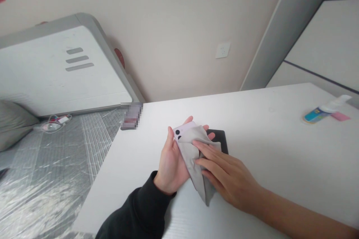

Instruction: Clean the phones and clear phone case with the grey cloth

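A pale lilac phone [186, 130] rests back side up in my left hand [171, 160], whose fingers curl around its edges. Its two dark camera lenses show at the upper left corner. Most of the phone's back is covered by a crumpled grey cloth [193, 147], which hangs down past the lower end to a point. My right hand [227, 171] presses the cloth against the phone with its fingers stretched out on top. Behind both hands lies a flat black object [223, 138] on the white table, mostly hidden by the cloth and my hands.
A spray bottle [318, 115] with a blue label lies at the right of the white table [260, 119], beside a pink piece [340, 116]. A blurred-out phone-like item [131, 116] sits at the far left corner. Left of the table is a plastic-covered bed [64, 175].
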Tool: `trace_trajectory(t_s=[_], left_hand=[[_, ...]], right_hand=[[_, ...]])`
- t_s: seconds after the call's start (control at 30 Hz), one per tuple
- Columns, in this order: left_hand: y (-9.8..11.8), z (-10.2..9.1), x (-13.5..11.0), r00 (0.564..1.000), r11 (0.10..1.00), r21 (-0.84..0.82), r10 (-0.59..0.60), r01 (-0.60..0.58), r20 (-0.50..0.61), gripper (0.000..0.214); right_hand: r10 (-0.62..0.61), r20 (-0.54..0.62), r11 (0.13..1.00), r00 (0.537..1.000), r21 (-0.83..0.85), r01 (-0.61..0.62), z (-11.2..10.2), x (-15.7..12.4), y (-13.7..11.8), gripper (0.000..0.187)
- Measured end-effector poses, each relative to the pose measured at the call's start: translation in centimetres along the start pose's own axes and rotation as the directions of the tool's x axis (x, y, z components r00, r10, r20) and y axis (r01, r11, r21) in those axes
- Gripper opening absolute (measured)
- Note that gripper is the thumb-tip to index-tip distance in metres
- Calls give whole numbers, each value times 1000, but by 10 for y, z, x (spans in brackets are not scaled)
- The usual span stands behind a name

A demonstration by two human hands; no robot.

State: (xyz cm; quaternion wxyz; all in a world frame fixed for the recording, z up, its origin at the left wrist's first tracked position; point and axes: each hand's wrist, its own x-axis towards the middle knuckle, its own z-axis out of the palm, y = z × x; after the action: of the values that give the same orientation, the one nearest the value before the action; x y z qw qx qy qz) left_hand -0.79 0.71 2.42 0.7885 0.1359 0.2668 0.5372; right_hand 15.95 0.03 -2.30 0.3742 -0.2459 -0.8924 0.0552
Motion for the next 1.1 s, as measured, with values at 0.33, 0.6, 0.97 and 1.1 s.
trace_trajectory(t_s=[0.33, 0.6, 0.97, 1.1], left_hand=[[-10, 1, 0, 998, 998, -36, -55, 55, 15, 67], [-15, -2, 1, 995, 994, 45, -102, 102, -6, 67], [-25, -10, 4, 986, 987, 4, -163, 164, -15, 70], [-25, -11, 2, 977, 977, -25, -212, 213, 30, 70]], right_hand=[[162, -175, 954, 971, 281, -108, -2, -3, -4, 52], [210, -188, 970, 959, 163, -180, -10, 8, 0, 7], [491, 37, 778, 870, 431, -458, -19, 14, 0, 23], [236, 199, 761, 951, 571, -308, -23, 10, -7, 30]])
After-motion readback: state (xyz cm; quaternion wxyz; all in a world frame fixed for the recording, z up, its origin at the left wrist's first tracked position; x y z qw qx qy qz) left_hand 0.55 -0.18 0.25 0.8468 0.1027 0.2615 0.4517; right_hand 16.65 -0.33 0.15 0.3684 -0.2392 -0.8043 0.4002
